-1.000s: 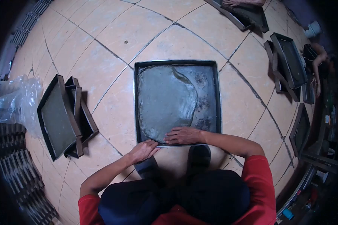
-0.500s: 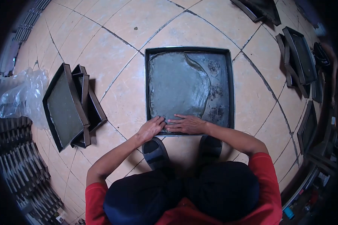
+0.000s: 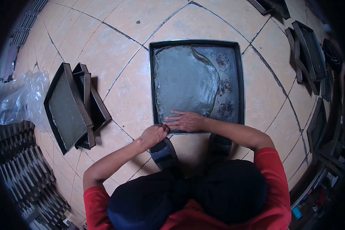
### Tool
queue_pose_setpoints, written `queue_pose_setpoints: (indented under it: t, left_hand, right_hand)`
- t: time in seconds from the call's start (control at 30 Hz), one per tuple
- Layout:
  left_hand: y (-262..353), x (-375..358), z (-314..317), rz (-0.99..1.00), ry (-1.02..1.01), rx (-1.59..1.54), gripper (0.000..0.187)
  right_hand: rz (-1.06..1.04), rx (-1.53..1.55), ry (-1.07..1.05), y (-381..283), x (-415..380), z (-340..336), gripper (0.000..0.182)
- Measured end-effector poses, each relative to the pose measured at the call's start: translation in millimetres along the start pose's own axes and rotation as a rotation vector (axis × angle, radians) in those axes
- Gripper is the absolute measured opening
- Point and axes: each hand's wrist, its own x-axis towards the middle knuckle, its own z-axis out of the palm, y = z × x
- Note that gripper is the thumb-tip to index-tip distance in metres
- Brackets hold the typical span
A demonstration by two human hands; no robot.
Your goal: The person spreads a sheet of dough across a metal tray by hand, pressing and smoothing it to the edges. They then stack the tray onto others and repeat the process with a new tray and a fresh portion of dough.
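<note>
On the floor in front of me lies a square dark metal tray [image 3: 242,88]. A grey-green, dough-like sheet [image 3: 186,82] covers its left and middle part, with a folded edge at the upper right; the tray's right strip is bare, with dark stains. My right hand [image 3: 186,121] lies flat on the sheet's near end, fingers stretched to the left. At the near left corner of the tray, my left hand [image 3: 154,135] has its fingers curled over the rim, beside the right fingertips. What is under those curled fingers is hidden.
Filled trays [image 3: 67,109] lean together at left, by a clear plastic bag [image 3: 23,97]. Below it are stacked dark slats [image 3: 27,165]. More trays [image 3: 310,51] stand at right. My sandalled feet [image 3: 163,151] are close to the tray's near edge.
My left fingers have curled in more at the corner and moved slightly left of the right fingertips. The right hand stays flat. The whole view has shifted a little.
</note>
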Motion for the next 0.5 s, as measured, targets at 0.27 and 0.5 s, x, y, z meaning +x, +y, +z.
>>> queue_pose_setpoints:
  t: [0.27,0.5]
  left_hand:
    - [30,-28,-1,-0.079,0.328,-0.016,0.037]
    - [79,-33,-16,-0.168,0.537,-0.879,0.025]
  right_hand:
    - [0.109,-0.013,0.034,2,15,9,0.062]
    - [0.021,-0.139,-0.051,4,24,7,0.054]
